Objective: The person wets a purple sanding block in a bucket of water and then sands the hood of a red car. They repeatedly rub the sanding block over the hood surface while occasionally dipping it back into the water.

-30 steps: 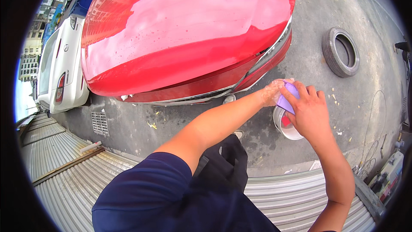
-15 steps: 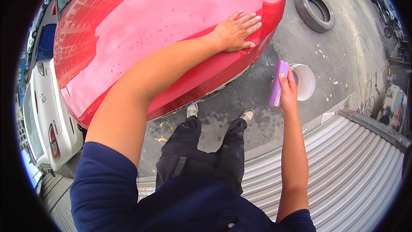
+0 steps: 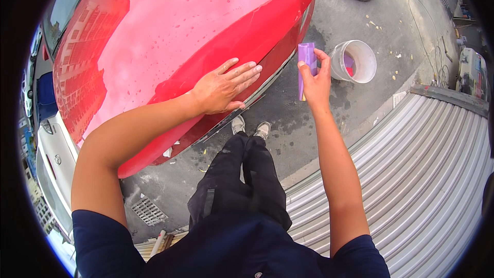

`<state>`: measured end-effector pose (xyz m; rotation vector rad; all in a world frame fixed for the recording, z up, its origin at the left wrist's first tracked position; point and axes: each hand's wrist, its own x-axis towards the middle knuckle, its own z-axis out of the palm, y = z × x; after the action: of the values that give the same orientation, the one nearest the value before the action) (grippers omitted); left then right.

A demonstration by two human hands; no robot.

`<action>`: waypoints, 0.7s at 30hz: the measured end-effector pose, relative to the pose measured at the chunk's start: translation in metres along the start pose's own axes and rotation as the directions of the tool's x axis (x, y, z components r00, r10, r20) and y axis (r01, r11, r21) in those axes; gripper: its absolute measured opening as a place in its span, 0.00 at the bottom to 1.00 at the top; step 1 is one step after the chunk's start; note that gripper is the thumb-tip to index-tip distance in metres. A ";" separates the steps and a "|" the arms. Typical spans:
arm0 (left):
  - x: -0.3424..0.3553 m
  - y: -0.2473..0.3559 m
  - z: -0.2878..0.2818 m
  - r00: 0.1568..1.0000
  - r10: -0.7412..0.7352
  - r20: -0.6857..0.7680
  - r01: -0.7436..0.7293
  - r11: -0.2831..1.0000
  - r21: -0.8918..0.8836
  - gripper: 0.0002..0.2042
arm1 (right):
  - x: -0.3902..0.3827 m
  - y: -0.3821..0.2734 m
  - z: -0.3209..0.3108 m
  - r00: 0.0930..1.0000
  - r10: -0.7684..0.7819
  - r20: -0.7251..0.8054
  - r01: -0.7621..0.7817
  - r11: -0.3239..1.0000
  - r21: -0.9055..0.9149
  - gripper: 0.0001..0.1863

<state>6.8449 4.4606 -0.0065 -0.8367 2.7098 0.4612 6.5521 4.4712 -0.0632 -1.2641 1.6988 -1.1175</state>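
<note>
The left hand (image 3: 218, 88) is spread flat near the front edge of the red hood (image 3: 247, 38), its four fingers straight and nearly together, the thumb apart; it grips nothing, and whether the whole palm touches the paint cannot be told. That flat shape seems suited to laying the palm along the gently curved panel. The right hand (image 3: 316, 80) has its fingers clamped on a purple block (image 3: 307, 54), thumb on the near face, out past the hood's front edge and over the ground (image 3: 288, 139). Gripped along one side, the block has most of its near face uncovered, and holding it out there probably keeps it off the paint. Just beyond that hand a white bucket (image 3: 338, 63) stands on the ground, open at the top, likely placed there for easy reach. Inside lie something red (image 3: 350, 71) and something purple (image 3: 349, 61), too small to identify; whether there is liquid is unclear.
</note>
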 end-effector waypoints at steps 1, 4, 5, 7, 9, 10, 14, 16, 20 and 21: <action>-0.023 -0.005 0.002 0.998 0.018 -0.068 -0.016 0.999 0.031 0.46 | 0.002 -0.002 0.008 0.999 -0.041 0.014 0.042 0.995 -0.085 0.30; -0.041 -0.028 -0.003 0.988 -0.077 -0.134 0.090 0.992 0.091 0.46 | 0.014 -0.007 0.034 0.955 -0.296 -0.005 0.288 0.935 -0.207 0.32; -0.047 -0.037 -0.002 0.963 -0.218 -0.161 0.245 0.953 0.175 0.46 | 0.018 -0.008 0.042 0.943 -0.332 0.010 0.323 0.910 -0.260 0.32; -0.046 -0.052 -0.003 0.929 -0.256 -0.266 0.308 0.935 0.175 0.43 | 0.020 -0.012 0.057 0.923 -0.383 0.024 0.366 0.861 -0.352 0.33; -0.043 -0.061 -0.004 0.903 -0.232 -0.362 0.317 0.929 0.194 0.42 | 0.013 -0.016 0.068 0.881 -0.473 -0.013 0.424 0.803 -0.419 0.32; -0.048 -0.064 -0.002 0.897 -0.178 -0.405 0.280 0.938 0.207 0.41 | 0.007 -0.019 0.072 0.892 -0.451 -0.036 0.393 0.811 -0.433 0.31; -0.036 -0.064 -0.006 0.912 -0.257 -0.318 0.330 0.922 0.200 0.41 | -0.032 -0.028 0.083 0.969 -0.247 0.024 0.227 0.843 -0.487 0.30; -0.036 -0.062 -0.007 0.918 -0.309 -0.248 0.360 0.912 0.196 0.41 | -0.037 -0.034 0.086 0.955 -0.296 -0.010 0.254 0.836 -0.486 0.29; -0.046 -0.062 -0.004 0.910 -0.228 -0.347 0.302 0.937 0.176 0.39 | 0.009 -0.046 0.093 0.949 -0.262 -0.176 0.134 0.839 -0.527 0.28; -0.042 -0.062 -0.004 0.910 -0.221 -0.351 0.297 0.938 0.179 0.39 | -0.001 -0.044 0.096 0.954 -0.241 -0.178 0.121 0.854 -0.506 0.28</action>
<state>6.9139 4.4313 -0.0017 -1.2809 2.8024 -0.0570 6.6538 4.4450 -0.0565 -1.6899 2.1744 -1.0035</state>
